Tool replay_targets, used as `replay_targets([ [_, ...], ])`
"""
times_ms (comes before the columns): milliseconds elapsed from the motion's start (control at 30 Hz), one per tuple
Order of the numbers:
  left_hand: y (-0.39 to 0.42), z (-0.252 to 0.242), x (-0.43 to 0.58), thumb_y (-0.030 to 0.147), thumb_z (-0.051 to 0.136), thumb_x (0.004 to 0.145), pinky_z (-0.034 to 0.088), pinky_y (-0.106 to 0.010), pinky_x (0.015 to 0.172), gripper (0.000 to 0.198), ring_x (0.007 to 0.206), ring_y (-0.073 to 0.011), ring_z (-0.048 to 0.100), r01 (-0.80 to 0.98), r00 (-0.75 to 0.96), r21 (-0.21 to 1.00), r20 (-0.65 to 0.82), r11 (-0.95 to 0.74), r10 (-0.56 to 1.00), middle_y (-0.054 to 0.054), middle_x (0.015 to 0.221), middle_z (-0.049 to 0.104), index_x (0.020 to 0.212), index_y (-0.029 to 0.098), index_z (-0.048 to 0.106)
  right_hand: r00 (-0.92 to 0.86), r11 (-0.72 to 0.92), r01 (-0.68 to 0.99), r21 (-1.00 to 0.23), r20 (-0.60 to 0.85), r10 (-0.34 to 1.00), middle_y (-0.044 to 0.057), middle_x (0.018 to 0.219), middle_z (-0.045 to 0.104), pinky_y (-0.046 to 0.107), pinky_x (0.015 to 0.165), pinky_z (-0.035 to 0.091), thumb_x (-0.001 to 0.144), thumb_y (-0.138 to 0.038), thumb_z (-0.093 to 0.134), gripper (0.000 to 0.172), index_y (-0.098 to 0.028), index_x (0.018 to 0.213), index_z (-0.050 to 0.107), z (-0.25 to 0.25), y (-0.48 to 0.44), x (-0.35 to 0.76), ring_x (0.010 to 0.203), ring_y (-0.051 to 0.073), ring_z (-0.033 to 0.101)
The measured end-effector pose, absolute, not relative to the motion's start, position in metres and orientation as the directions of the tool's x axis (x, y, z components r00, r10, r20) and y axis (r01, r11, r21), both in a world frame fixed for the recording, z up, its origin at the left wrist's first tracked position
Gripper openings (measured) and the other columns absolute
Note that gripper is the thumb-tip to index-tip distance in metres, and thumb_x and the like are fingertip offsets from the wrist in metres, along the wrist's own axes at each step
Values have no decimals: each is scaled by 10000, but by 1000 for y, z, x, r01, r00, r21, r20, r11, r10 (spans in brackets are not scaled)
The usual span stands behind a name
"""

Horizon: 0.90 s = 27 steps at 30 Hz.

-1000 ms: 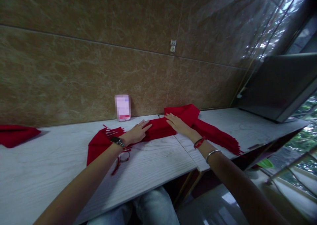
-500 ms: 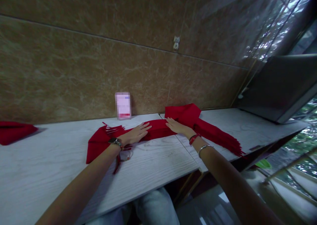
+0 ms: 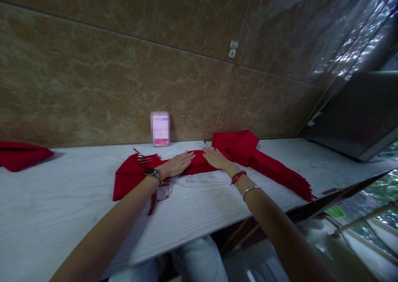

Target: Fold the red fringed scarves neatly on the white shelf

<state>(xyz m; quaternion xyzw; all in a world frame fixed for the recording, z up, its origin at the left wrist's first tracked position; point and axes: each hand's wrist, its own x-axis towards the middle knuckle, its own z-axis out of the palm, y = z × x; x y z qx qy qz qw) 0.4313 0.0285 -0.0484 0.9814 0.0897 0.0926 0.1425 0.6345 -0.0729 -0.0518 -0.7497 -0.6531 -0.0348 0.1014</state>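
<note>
A long red scarf (image 3: 199, 166) with fringed ends lies across the white table (image 3: 199, 207). My left hand (image 3: 178, 164) rests flat on the scarf's middle strip, fingers stretched out. Close beside it, my right hand (image 3: 217, 158) also lies flat on the strip, its fingertips pointing towards the left hand. The scarf is folded at both sides of the hands, and one fringed end runs off to the right near the table's front edge. Part of the strip is hidden under my palms.
Another folded red cloth (image 3: 25, 155) lies at the far left. Against the tiled wall (image 3: 102, 79) leans a phone (image 3: 160, 128) with its screen blurred. A dark panel-like object (image 3: 357, 112) stands at the right end. The table's front edge runs above my knees.
My right hand has slid left along the scarf, nearer to my left hand. The left hand stays at about the same spot. The view has shifted slightly.
</note>
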Motion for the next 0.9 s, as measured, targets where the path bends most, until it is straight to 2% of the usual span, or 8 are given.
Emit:
replay_targets([
  [133, 38, -41, 404, 418, 155, 947, 191, -375, 1080, 532, 1355, -184, 164, 237, 944, 337, 143, -911, 298, -88, 1480, 185, 1413, 173, 234, 150, -130, 985, -114, 190, 970, 175, 1384, 391, 530, 1031, 236, 926, -313, 271, 470, -92, 1313, 419, -43, -74, 636, 1287, 303, 327],
  [267, 53, -28, 347, 500, 240, 913, 189, -397, 1078, 591, 1341, -219, 212, 357, 899, 261, 163, -897, 406, -95, 1462, 247, 1395, 162, 281, 113, -87, 990, -108, 268, 957, 167, 1402, 365, 538, 1049, 186, 921, -285, 298, 453, -102, 1320, 412, -21, -67, 621, 1318, 291, 265],
  [333, 59, -19, 315, 503, 258, 901, 192, -386, 1080, 591, 1324, -221, 258, 384, 882, 227, 197, -895, 428, -91, 1441, 303, 1368, 151, 343, 24, 9, 995, -101, 327, 945, 154, 1407, 364, 503, 1065, 184, 915, -290, 325, 447, -111, 1314, 420, -10, -61, 598, 1327, 266, 250],
  [433, 65, -8, 276, 530, 272, 876, 214, -363, 1077, 601, 1281, -223, 340, 402, 850, 234, 265, -885, 456, -85, 1390, 399, 1302, 145, 449, -196, 242, 966, -89, 355, 914, 153, 1350, 447, 432, 1067, 235, 908, -307, 363, 421, -99, 1254, 485, 0, -49, 544, 1283, 239, 342],
  [600, 73, -20, 244, 594, 255, 851, 284, -368, 1045, 636, 1222, -230, 415, 426, 761, 426, 308, -798, 571, -75, 1343, 462, 1276, 174, 473, -455, 516, 847, -124, 332, 827, 144, 1264, 537, 372, 1013, 343, 888, -373, 434, 444, -109, 1240, 489, -18, -39, 465, 1179, 226, 472],
  [700, 79, -35, 239, 627, 385, 781, 373, -367, 979, 732, 1155, -244, 479, 425, 740, 560, 238, -712, 629, -117, 1302, 493, 1328, 141, 394, -421, 472, 872, -128, 295, 858, 193, 1305, 485, 386, 1022, 335, 867, -408, 470, 541, -53, 1275, 449, -40, -41, 449, 1225, 263, 425],
  [800, 82, -39, 238, 575, 533, 710, 467, -375, 846, 849, 963, -236, 586, 407, 750, 676, 136, -614, 647, -111, 1099, 619, 1378, 113, 286, -391, 439, 888, -135, 279, 877, 203, 1331, 452, 393, 1047, 305, 890, -352, 438, 520, -21, 1291, 429, -54, -43, 448, 1263, 265, 375],
  [900, 79, -33, 236, 510, 554, 730, 467, -380, 841, 685, 952, -230, 585, 347, 757, 737, 145, -580, 637, -85, 1044, 635, 1288, 135, 421, -393, 455, 872, -180, 298, 870, 189, 1312, 479, 375, 1043, 318, 894, -272, 426, 450, -29, 1271, 459, -59, -41, 452, 1239, 242, 411],
])
